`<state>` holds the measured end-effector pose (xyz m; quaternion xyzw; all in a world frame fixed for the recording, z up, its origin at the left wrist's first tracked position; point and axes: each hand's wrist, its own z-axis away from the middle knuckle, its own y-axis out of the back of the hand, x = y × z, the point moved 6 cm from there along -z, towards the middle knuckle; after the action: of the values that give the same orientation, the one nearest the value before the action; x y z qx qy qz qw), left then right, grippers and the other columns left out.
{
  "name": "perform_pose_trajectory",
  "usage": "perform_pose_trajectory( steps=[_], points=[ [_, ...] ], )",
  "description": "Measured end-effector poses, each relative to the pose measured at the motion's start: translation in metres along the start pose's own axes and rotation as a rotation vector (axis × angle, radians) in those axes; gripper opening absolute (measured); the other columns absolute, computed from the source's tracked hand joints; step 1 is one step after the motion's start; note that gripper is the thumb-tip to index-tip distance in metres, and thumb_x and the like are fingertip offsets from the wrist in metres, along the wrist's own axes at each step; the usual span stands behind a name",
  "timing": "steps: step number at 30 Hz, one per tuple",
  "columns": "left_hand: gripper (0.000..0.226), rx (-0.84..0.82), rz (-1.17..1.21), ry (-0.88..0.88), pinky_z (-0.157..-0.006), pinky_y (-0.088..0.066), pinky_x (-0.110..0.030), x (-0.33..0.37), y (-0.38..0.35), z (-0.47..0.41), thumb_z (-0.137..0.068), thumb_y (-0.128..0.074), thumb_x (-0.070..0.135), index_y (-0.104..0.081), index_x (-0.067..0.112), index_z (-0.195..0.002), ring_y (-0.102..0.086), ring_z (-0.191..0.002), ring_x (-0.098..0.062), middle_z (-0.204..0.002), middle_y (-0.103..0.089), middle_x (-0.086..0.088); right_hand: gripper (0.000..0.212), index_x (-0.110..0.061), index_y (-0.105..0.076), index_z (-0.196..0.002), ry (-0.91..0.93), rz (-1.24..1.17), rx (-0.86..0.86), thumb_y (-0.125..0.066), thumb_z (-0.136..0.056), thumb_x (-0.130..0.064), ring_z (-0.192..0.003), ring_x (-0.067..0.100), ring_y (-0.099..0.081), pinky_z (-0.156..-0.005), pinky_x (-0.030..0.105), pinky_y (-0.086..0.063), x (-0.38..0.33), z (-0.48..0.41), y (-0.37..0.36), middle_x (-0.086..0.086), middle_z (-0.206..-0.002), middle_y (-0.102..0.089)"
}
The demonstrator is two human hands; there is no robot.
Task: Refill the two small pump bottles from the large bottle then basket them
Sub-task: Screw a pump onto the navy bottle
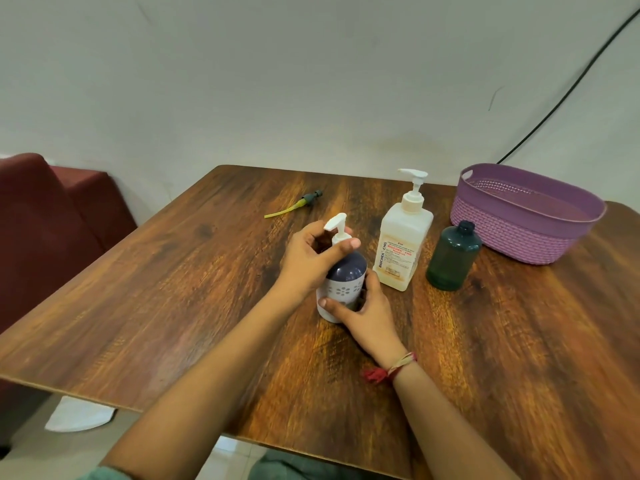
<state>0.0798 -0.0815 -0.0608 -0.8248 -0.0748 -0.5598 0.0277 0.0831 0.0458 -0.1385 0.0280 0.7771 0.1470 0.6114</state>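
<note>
From the head view, a wooden table (173, 306) is seen with its far edge set close to a pale wall and its left corner beside a dark red seat (52, 220). The near-left part of the tabletop is bare wood, and open surface is also found along the near-right side. The objects are grouped toward the far right.

A purple woven basket (512, 233) is placed at the far right edge; nothing can be made out inside it. Just in front of it a dark green bottle (452, 258) is stood upright without its pump. Beside that, to the left, the large white pump bottle (403, 247) is stood upright, with a shallow layer of pale liquid seen at its base. A loose pump head with a yellowish tube (294, 206) is laid well apart on the far-left wood.

Near the table's middle, a small pump bottle (343, 282) with a dark domed top and white patterned base is held upright. The left hand (311, 258) is curled around its neck and white pump. The right hand (367, 313) is clasped around its lower body, with a red thread worn at the wrist.
</note>
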Motion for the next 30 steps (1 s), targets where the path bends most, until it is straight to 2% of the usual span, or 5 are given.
perform_pose_trajectory(
  steps=[5, 12, 20, 25, 30],
  points=[
    [0.033, -0.104, 0.043, -0.034, -0.089, -0.052, -0.028, -0.002, 0.001, 0.009, -0.090, -0.058, 0.024, -0.056, 0.012, -0.120, -0.065, -0.107, -0.015, -0.114, -0.067, -0.006, 0.069, -0.034, -0.041, -0.124, 0.012, 0.015, -0.002, -0.083, -0.069, -0.034, -0.104, -0.009, -0.052, -0.082, 0.008, -0.042, -0.001, 0.000, 0.000, -0.021, -0.114, -0.055],
    [0.022, 0.096, -0.113, -0.083, -0.081, -0.055, -0.035, 0.001, 0.003, 0.002, -0.065, -0.080, 0.044, -0.068, 0.035, -0.082, -0.065, -0.095, -0.015, -0.100, -0.065, -0.002, 0.070, -0.031, -0.041, -0.126, 0.003, 0.018, -0.007, -0.083, -0.070, -0.032, -0.108, -0.001, -0.054, -0.088, 0.016, -0.045, 0.003, -0.001, -0.001, -0.014, -0.117, -0.057],
    [0.039, -0.061, -0.164, -0.178, -0.082, -0.053, -0.043, -0.006, 0.004, 0.007, -0.091, -0.051, 0.042, -0.065, 0.011, -0.109, -0.065, -0.096, -0.017, -0.101, -0.068, 0.001, 0.071, -0.032, -0.039, -0.126, 0.015, 0.021, -0.010, -0.082, -0.069, -0.036, -0.106, -0.007, -0.052, -0.083, 0.005, -0.040, 0.000, 0.000, -0.001, -0.020, -0.116, -0.054],
    [0.034, 0.064, -0.198, -0.116, -0.081, -0.056, -0.031, 0.004, 0.003, -0.001, -0.063, -0.082, 0.046, -0.071, 0.026, -0.088, -0.065, -0.093, -0.007, -0.099, -0.064, 0.003, 0.065, -0.036, -0.038, -0.120, 0.007, 0.024, -0.025, -0.081, -0.072, -0.032, -0.108, -0.001, -0.053, -0.088, 0.017, -0.043, -0.001, -0.001, -0.002, -0.022, -0.112, -0.053],
    [0.038, 0.055, -0.171, -0.152, -0.081, -0.055, -0.033, -0.007, 0.003, 0.004, -0.080, -0.065, 0.047, -0.065, 0.025, -0.111, -0.066, -0.094, -0.009, -0.100, -0.068, 0.003, 0.069, -0.035, -0.037, -0.123, 0.012, 0.023, -0.022, -0.081, -0.070, -0.035, -0.106, -0.005, -0.052, -0.083, 0.007, -0.041, -0.002, -0.001, -0.001, -0.022, -0.114, -0.052]
  ],
)
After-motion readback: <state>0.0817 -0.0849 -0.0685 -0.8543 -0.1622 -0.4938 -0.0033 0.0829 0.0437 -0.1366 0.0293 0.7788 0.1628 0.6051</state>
